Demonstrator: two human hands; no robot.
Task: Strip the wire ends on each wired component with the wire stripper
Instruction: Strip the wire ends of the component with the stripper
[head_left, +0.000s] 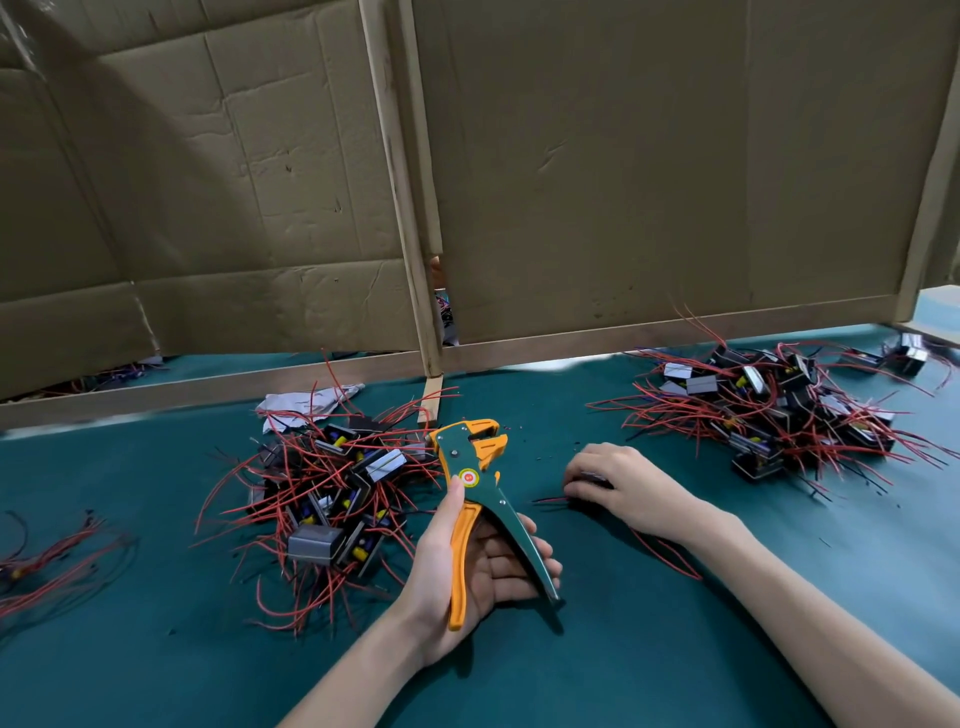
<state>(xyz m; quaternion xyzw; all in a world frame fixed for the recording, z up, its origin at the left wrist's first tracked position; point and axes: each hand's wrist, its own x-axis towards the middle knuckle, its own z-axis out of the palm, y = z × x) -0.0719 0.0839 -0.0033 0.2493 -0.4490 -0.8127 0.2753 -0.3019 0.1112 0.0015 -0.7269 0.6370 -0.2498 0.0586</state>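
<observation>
My left hand (467, 561) holds the green and orange wire stripper (475, 483) palm up, thumb along its body and fingers curled under the green handle; its jaws point away from me and stand apart. My right hand (618, 483) lies palm down on the green mat, its fingers curled over a small dark wired component (589, 480) whose red wires (660, 551) trail out beneath the hand and wrist. A heap of black components with red wires (327, 493) lies just left of the stripper. A second heap (779, 410) sits at the right rear.
A cardboard screen on a wooden frame (467, 358) closes off the back of the green mat (649, 649). A grey cloth (306, 402) lies behind the left heap. Loose red and black wires (47, 561) spread at the left edge. Small dark insulation scraps (576, 444) dot the mat.
</observation>
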